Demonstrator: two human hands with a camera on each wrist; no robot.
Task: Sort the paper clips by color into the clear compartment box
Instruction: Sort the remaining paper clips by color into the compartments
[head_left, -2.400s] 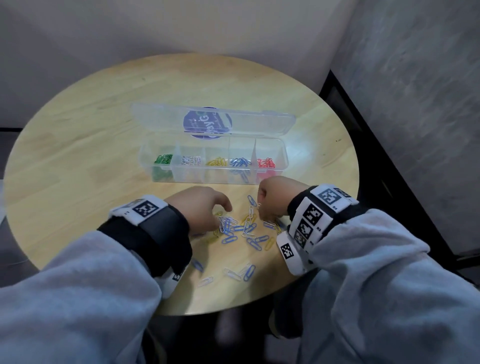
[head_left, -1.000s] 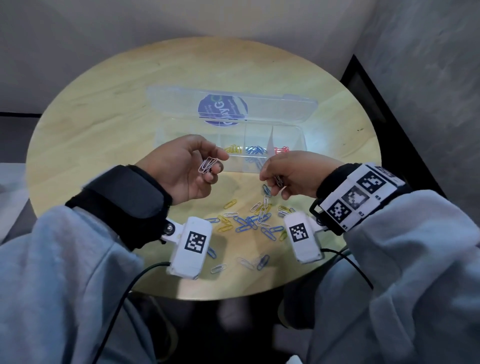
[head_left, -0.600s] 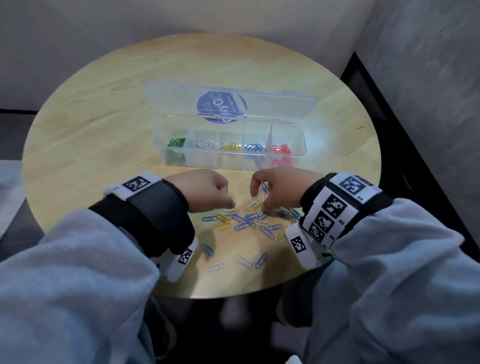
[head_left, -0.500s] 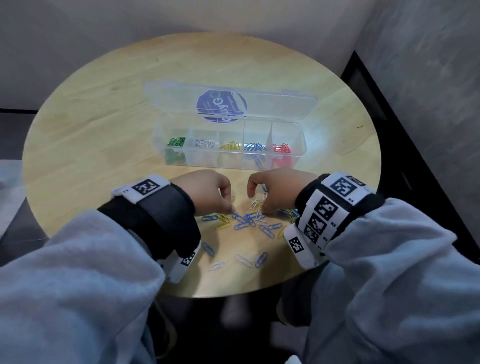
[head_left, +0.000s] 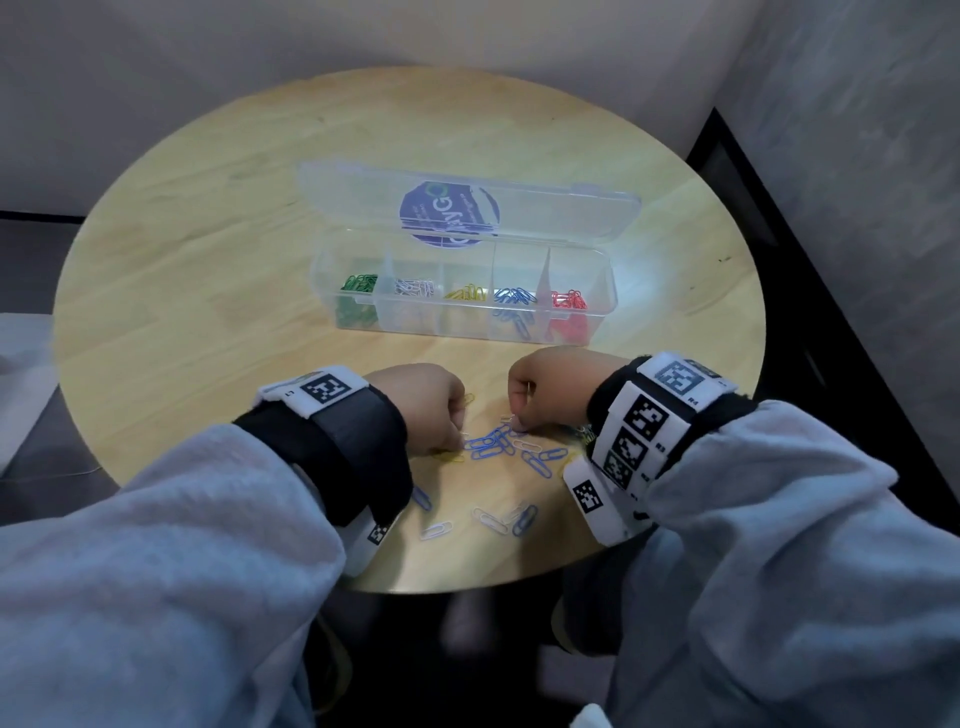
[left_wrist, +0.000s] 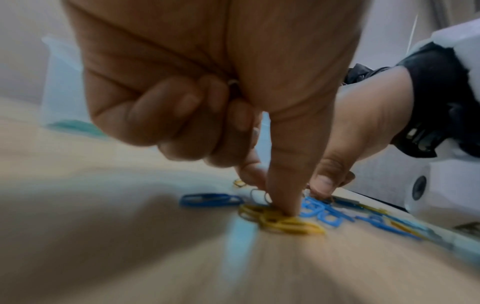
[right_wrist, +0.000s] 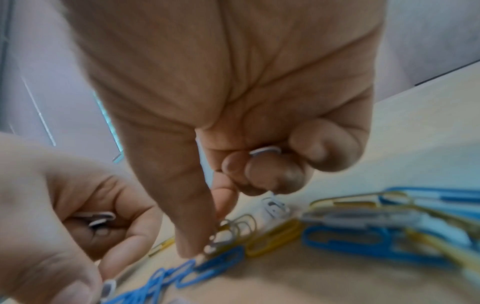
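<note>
The clear compartment box (head_left: 605, 306) lies open mid-table, holding green, white, yellow, blue and red clips in separate cells. Loose blue, yellow and white paper clips (head_left: 498, 449) lie near the table's front edge. My left hand (head_left: 457, 441) keeps white clips (right_wrist: 96, 218) tucked in its curled fingers, and its thumb and forefinger (left_wrist: 270, 199) press down on the pile beside yellow clips (left_wrist: 285, 224). My right hand (head_left: 517, 426) holds a white clip (right_wrist: 265, 150) under its curled fingers, while thumb and forefinger (right_wrist: 210, 232) pinch at a pale clip (right_wrist: 233, 230) in the heap.
The box's lid (head_left: 467, 208) with a blue sticker lies flat behind it. A few stray clips (head_left: 488, 519) sit closer to the round wooden table's front edge (head_left: 467, 587). A dark wall and floor gap run along the right.
A second ago both hands were raised near the box, white clips showing in the left. They have since turned palm-down and dropped onto the loose pile.
</note>
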